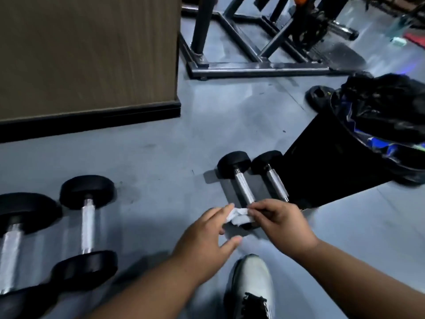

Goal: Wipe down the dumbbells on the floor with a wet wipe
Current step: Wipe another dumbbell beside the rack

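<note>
Fingers (253, 211) of the right hand (281, 223) pinch a wet wipe (239, 217); the left hand's (207, 240) spread fingers touch its other end. Just beyond lie two small dumbbells (243, 180) on the floor (161, 157). Best to unfold the wipe fully, then wrap it round the handle.

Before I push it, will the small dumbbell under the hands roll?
The small dumbbell probably rolls sideways easily: its black ends look round. It is likely heavy for its size, with a metal handle. The wet wipe, pinched by the right hand, looks floppy.
</note>
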Available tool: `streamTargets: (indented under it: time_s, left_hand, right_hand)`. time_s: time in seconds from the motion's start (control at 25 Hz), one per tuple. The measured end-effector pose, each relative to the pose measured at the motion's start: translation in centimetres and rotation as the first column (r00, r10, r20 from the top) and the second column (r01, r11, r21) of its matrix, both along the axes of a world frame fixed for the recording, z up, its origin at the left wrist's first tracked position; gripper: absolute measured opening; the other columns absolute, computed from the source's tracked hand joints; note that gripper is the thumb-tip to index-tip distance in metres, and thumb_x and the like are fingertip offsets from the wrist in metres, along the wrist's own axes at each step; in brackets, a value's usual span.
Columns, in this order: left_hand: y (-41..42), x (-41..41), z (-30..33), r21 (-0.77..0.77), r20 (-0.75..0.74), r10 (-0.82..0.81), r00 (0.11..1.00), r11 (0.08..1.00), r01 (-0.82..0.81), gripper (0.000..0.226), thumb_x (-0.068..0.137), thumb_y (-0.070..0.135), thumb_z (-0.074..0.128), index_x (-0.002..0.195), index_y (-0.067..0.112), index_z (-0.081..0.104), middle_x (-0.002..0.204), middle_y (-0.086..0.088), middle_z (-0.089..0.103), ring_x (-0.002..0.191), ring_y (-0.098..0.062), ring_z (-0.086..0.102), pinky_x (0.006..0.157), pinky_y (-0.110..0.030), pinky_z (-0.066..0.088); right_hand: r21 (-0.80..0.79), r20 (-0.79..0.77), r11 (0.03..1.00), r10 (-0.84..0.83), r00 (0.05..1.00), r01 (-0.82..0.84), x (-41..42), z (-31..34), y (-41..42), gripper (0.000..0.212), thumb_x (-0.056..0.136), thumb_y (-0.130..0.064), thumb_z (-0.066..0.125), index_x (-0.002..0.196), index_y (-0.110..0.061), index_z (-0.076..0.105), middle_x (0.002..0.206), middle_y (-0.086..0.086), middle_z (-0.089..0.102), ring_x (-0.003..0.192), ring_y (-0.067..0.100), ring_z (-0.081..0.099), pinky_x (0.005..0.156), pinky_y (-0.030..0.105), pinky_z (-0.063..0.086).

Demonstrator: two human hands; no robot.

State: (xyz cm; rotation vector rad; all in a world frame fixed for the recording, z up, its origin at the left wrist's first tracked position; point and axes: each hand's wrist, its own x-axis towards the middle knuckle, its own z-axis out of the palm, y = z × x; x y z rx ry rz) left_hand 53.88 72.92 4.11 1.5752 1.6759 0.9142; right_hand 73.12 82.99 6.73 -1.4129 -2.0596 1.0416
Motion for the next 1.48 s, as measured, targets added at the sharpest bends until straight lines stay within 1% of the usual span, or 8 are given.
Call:
streamTargets:
  time_s: [0.24, 0.36, 0.48, 0.64, 0.84, 1.12, 1.32, 1.48]
  left_hand:
    - [7.1, 2.5, -6.5, 0.064, 0.12, 0.039, 0.992, 0.997, -0.047, 0.025, 0.08, 0.007, 0.081, 0.093, 0.027, 0.077, 0.088, 0.016, 0.064, 0.084, -0.003, 0.065, 0.078, -0.013, 0.05]
    - [11.4, 2.3, -9.7, 0.036, 0.112, 0.003, 0.994, 0.999, -0.007, 0.033, 0.081, 0.004, 0.078, 0.108, 0.022, 0.079, 0.09, 0.017, 0.06, 0.087, -0.005, 0.064, 0.081, -0.007, 0.046]
    - [15.8, 2.8, -11.0, 0.14, 0.147, 0.051, 0.988, 0.988, -0.072, 0.025, 0.084, 0.02, 0.072, 0.107, 0.016, 0.082, 0.089, 0.012, 0.058, 0.084, -0.006, 0.063, 0.08, -0.004, 0.043]
    - [19.0, 4.3, -14.6, 0.361, -0.143, -0.164, 0.976, 0.91, 0.206, 0.027, 0.092, 0.021, 0.06, 0.104, 0.008, 0.081, 0.114, -0.008, 0.069, 0.106, -0.022, 0.066, 0.102, -0.025, 0.047]
    - [20.7, 2.2, -16.5, 0.378, -0.676, -0.298, 0.674, 0.644, 0.665, 0.032, 0.104, 0.027, 0.053, 0.125, 0.014, 0.073, 0.133, -0.003, 0.069, 0.129, -0.025, 0.062, 0.106, -0.041, 0.04]
    - [18.0, 2.1, -16.5, 0.305, -0.756, -0.323, 0.569, 0.596, 0.743, 0.043, 0.099, 0.021, 0.048, 0.138, 0.009, 0.063, 0.151, -0.008, 0.057, 0.143, -0.025, 0.05, 0.098, -0.038, 0.037]
    - [20.4, -0.1, -15.5, 0.247, -0.733, -0.156, 0.662, 0.846, 0.473, 0.05, 0.098, 0.028, 0.041, 0.137, 0.007, 0.063, 0.149, -0.009, 0.058, 0.141, -0.023, 0.052, 0.091, -0.039, 0.036]
    - [16.1, 0.2, -16.3, 0.239, -0.761, -0.342, 0.552, 0.643, 0.728, 0.053, 0.094, 0.02, 0.043, 0.144, 0.008, 0.057, 0.157, -0.007, 0.05, 0.145, -0.022, 0.046, 0.089, -0.036, 0.036]
  right_hand:
    - [-0.207, -0.164, 0.967, -0.181, 0.97, 0.146, 1.1, -6.3, 1.9, 0.021, 0.094, 0.001, 0.075, 0.093, -0.019, 0.081, 0.09, -0.004, 0.081, 0.085, 0.005, 0.076, 0.081, 0.024, 0.058]
    - [0.082, 0.064, 0.986, -0.148, 0.987, 0.142, 4.8, -8.1, 4.3, 0.026, 0.094, -0.012, 0.079, 0.115, -0.027, 0.078, 0.132, -0.02, 0.068, 0.128, -0.008, 0.056, 0.11, 0.012, 0.039]
    - [-0.06, 0.235, 0.996, 0.076, 0.969, -0.064, 7.0, -8.7, 4.9, 0.055, 0.099, -0.031, 0.071, 0.149, -0.041, 0.048, 0.158, -0.035, 0.033, 0.153, -0.011, 0.02, 0.125, 0.014, 0.017]
    - [-0.144, 0.298, 0.973, 0.219, 0.929, -0.183, 7.8, -8.9, 5.2, 0.072, 0.099, -0.045, 0.061, 0.16, -0.037, 0.023, 0.167, -0.028, 0.019, 0.156, -0.011, 0.003, 0.125, 0.011, 0.007]
    - [-0.241, 0.383, 0.941, 0.317, 0.867, -0.238, 7.7, -7.2, 5.6, 0.077, 0.104, -0.044, 0.061, 0.164, -0.035, 0.015, 0.166, -0.031, 0.004, 0.151, -0.018, -0.012, 0.12, 0.004, -0.002]
    - [-0.253, 0.429, 0.931, 0.35, 0.833, -0.262, 6.1, -6.5, 4.8, 0.076, 0.104, -0.051, 0.052, 0.165, -0.035, 0.009, 0.165, -0.031, -0.004, 0.15, -0.016, -0.019, 0.12, 0.006, -0.005]
    - [-0.259, 0.494, 0.917, 0.396, 0.775, -0.303, 4.6, -5.8, 3.8, 0.075, 0.106, -0.054, 0.05, 0.167, -0.038, 0.009, 0.171, -0.029, -0.002, 0.154, -0.01, -0.02, 0.125, 0.025, 0.007]
    - [-0.242, 0.542, 0.899, 0.437, 0.718, -0.365, 3.5, -5.9, 2.7, 0.078, 0.106, -0.053, 0.053, 0.167, -0.041, 0.006, 0.17, -0.03, -0.009, 0.153, -0.007, -0.026, 0.127, 0.034, -0.011]
